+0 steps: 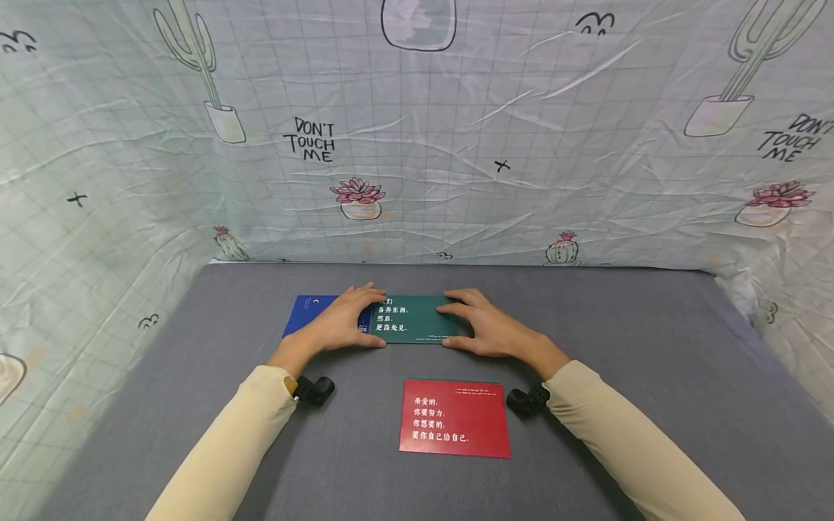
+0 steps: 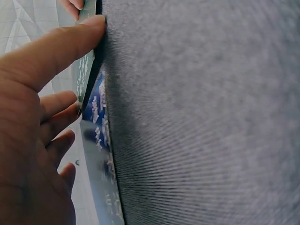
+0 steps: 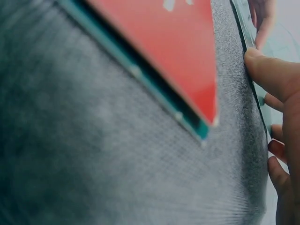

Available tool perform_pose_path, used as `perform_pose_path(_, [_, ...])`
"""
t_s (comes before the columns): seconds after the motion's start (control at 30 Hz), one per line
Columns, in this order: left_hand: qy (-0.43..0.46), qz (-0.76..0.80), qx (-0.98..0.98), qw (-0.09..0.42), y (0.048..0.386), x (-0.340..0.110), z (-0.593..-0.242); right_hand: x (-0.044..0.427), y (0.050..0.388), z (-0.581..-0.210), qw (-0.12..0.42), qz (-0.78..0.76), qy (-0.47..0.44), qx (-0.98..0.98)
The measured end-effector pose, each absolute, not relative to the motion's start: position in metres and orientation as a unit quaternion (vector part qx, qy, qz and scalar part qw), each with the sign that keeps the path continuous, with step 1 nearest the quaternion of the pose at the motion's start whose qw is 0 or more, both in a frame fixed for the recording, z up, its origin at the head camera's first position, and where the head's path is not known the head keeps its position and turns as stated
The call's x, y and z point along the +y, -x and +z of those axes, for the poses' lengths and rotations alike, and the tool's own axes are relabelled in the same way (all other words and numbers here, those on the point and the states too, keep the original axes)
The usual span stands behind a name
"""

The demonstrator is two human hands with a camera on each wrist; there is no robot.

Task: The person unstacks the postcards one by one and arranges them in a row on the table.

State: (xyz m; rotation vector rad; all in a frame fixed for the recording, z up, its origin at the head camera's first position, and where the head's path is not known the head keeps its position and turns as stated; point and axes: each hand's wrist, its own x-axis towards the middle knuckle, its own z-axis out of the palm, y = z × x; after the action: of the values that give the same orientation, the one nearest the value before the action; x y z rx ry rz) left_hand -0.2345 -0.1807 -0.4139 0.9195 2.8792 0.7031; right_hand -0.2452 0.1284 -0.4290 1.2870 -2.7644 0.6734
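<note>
Across the counter, both forearms reach toward 12 o'clock and angle inward, thumbs at the near edge, fingers spread toward the far. Each grip holds the green card: left hand at its 9 o'clock end, right hand at 3. Between them, it overlaps the blue card at 9 o'clock; the red card lies apart at 6.

My left forearm and right forearm extend toward the far edge of the table, converging inward. My left hand and right hand face each other, apart. Both pinch: thumbs positioned nearer me, fingers curved on the far-edge side.
</note>
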Motion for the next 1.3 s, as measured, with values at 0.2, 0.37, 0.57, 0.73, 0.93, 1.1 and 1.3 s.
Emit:
perform_pose_path(0.2, [-0.294,0.229,0.928,0.022,0.2361,-0.1825,-0.4152,0.1266,0.2468,-0.4258,-0.001,0.211,-0.410,-0.887])
perform_pose_path(0.37, [-0.294,0.225,0.929,0.022,0.2371,-0.1830,-0.4147,0.1262,0.2474,-0.4237,-0.008,0.205,-0.407,-0.890])
perform_pose_path(0.57, [-0.291,0.217,0.931,0.029,0.2366,-0.1825,-0.4135,0.1264,0.2490,-0.4254,-0.012,0.203,-0.406,-0.891])
perform_pose_path(0.73, [-0.291,0.209,0.933,0.034,0.2363,-0.1819,-0.4116,0.1264,0.2492,-0.4250,-0.017,0.199,-0.404,-0.893])
perform_pose_path(0.93, [-0.290,0.205,0.934,0.039,0.2360,-0.1811,-0.4107,0.1264,0.2484,-0.4240,-0.019,0.199,-0.404,-0.893])
perform_pose_path(1.1, [-0.287,0.204,0.935,0.046,0.2352,-0.1807,-0.4114,0.1272,0.2473,-0.4248,-0.020,0.200,-0.402,-0.893])
perform_pose_path(1.3, [-0.284,0.204,0.936,0.047,0.2349,-0.1817,-0.4121,0.1274,0.2463,-0.4244,-0.019,0.205,-0.401,-0.893])
